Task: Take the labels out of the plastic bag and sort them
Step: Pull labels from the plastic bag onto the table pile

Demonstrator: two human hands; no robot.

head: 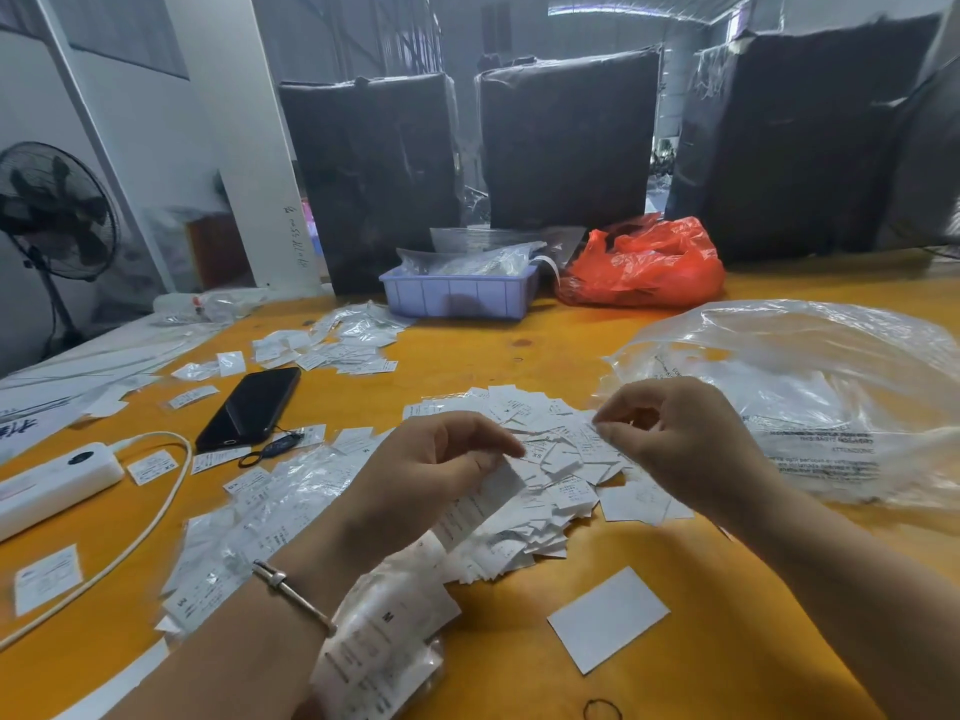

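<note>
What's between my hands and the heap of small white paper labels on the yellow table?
Nothing visible. The left hand and right hand are already right over the heap of small white paper labels, fingers curled on labels there.

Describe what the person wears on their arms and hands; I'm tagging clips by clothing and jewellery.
Both forearms are bare, with no sleeves in view and no gloves. The left hand has a thin silver-coloured metal bangle round the wrist, with a small knot-like band on it. The right hand and its wrist show no jewellery or watch. No rings show on the fingers of either hand.
</note>
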